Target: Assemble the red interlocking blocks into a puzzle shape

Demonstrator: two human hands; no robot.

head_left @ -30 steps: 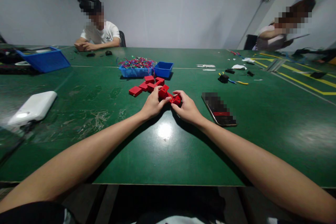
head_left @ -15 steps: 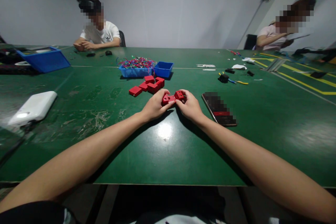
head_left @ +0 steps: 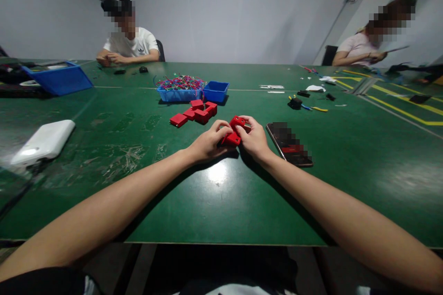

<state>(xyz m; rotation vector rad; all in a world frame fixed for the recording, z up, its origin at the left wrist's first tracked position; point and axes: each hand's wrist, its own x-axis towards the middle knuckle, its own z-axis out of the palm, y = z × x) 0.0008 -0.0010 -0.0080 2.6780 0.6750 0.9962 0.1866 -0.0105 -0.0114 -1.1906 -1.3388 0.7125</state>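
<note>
Between my hands, just above the green table, are red block-like pieces with small dark holes. My left hand is closed on the lower red piece. The fingers of my right hand are closed round the upper red piece. These two pieces touch or sit very close; whether they are joined I cannot tell. Beyond my left hand lies a loose group of several red blocks, some flat and some on edge.
Behind the blocks stand a blue bin of coloured wires and a small blue bin. A phone lies right of my hands, pliers beyond it. A white device is at left. Two people sit across the table.
The red pieces have been turned and brought closer together, shifting slightly right. My left fingers have moved over them. At the far right, the other person's hands have lowered.
</note>
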